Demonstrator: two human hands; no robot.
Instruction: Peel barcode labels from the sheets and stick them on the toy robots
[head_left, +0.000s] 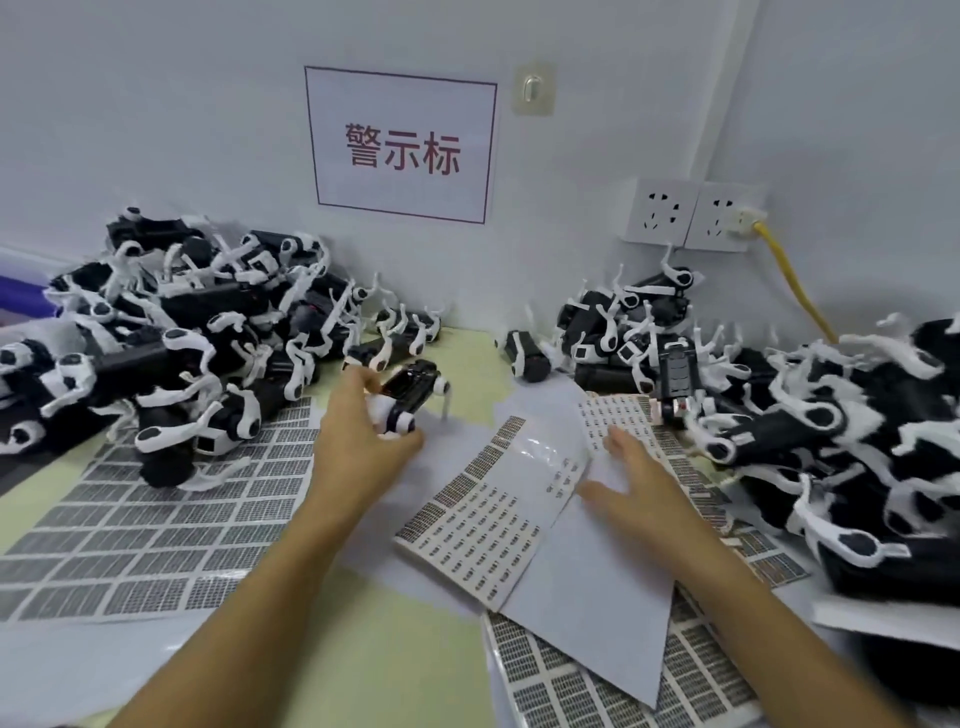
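Label sheet (483, 525) under flat, relaxed right hand (631, 480); toy robot (410, 397) gripped in left hand (358, 441)

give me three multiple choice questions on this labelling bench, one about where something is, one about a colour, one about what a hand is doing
1. Where is the cable plugged in?
A. the right wall socket
B. the left wall socket
C. a floor strip

2. What colour is that cable?
A. blue
B. yellow
C. black

3. What is the left hand doing?
A. lying flat on the table
B. peeling a label
C. gripping a toy robot

Answers:
1 A: its plug sits in the right socket, at the wall's corner.
2 B: it runs down the wall plainly yellow.
3 C: its fingers curl round the black-and-white toy, while the right hand rests spread on the label sheet.
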